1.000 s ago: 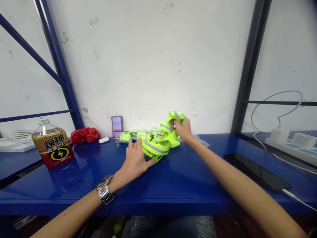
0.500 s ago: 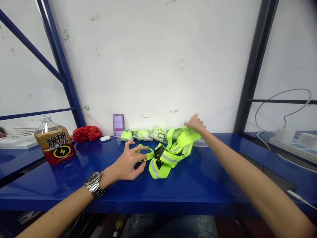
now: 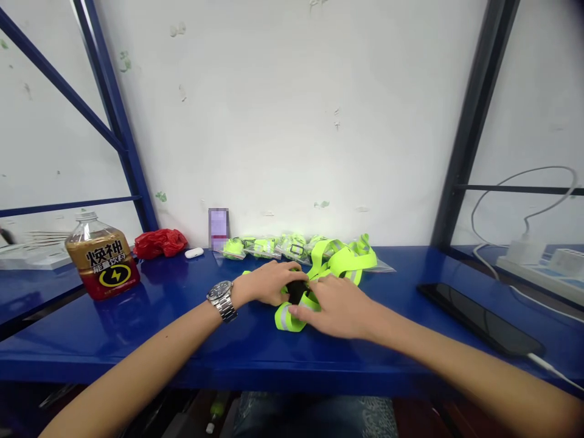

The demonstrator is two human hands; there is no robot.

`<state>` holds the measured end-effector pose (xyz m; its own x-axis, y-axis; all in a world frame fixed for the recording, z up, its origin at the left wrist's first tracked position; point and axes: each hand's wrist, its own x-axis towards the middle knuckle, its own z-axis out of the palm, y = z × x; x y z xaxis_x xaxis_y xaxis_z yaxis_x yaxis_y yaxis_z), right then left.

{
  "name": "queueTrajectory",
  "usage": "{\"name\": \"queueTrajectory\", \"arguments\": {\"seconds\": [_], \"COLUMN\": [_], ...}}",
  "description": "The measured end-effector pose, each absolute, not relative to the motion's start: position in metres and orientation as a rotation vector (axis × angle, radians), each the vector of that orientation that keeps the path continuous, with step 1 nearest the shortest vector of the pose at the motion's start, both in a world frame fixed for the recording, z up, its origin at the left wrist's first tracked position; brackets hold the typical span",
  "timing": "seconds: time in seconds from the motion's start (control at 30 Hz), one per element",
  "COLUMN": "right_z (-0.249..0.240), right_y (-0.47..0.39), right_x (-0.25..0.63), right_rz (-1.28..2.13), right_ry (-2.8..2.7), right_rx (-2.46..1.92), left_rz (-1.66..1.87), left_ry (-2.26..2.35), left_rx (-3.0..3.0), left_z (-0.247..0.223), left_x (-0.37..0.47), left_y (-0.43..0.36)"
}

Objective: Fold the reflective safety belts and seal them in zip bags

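A neon-yellow reflective strap (image 3: 347, 263) with grey stripes lies in loose loops on the blue table. Its black buckle (image 3: 297, 292) sits between my two hands, partly covered by fingers. My left hand (image 3: 269, 283), with a metal watch above it on the wrist, is closed on the buckle's left side, thumb below and fingers above. From the right, my right hand (image 3: 340, 305) closes on the strap right beside the buckle, its thumb across the front loop. The fingertips of both hands are partly hidden.
Several bagged yellow straps (image 3: 264, 246) lie along the wall beside a propped phone (image 3: 219, 229). At left stand a drink bottle (image 3: 103, 258), a red plastic bag (image 3: 159, 243) and a white case (image 3: 194, 253). A black phone (image 3: 479, 317) and a power strip (image 3: 547, 271) are at right.
My right hand has let go of the strap's far end and come back to the buckle. My left hand has moved right onto the buckle. The strap's far part has dropped onto the table.
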<state>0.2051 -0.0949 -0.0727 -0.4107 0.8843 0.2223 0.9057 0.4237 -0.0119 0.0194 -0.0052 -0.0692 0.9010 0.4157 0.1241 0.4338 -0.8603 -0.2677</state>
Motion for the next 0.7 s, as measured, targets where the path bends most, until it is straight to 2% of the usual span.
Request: {"name": "queueTrajectory", "arguments": {"seconds": [0.07,0.2,0.33,0.47,0.57,0.7], "right_z": [-0.082,-0.079,-0.056,-0.050,-0.058,-0.071], "right_y": [-0.094,-0.057,-0.015,-0.003,-0.012,-0.028], "right_x": [0.212,0.238,0.257,0.253,0.241,0.226], "right_rz": [-0.281,-0.154,-0.422,-0.563,-0.704,-0.475], "right_ry": [-2.439,-2.445,-2.288,-2.113,-2.035,-2.307], "right_rx": [-1.589,-1.592,-1.633,-1.732,-1.467,-1.194], "left_rz": [-0.117,-0.356,-0.607,-0.660,-0.620,-0.682], "left_ry": [-0.699,-0.838,-0.970,-1.130,-1.227,-1.234], "left_rx": [-2.755,-2.689,-2.705,-2.796,-2.877,-2.875], "left_z": [-0.071,-0.071,-0.072,-0.080,-0.088,-0.096], "left_x": [0.019,0.013,0.020,0.033,0.038,0.038], "left_y": [-0.001,0.005,0.006,0.006,0.006,0.007]}}
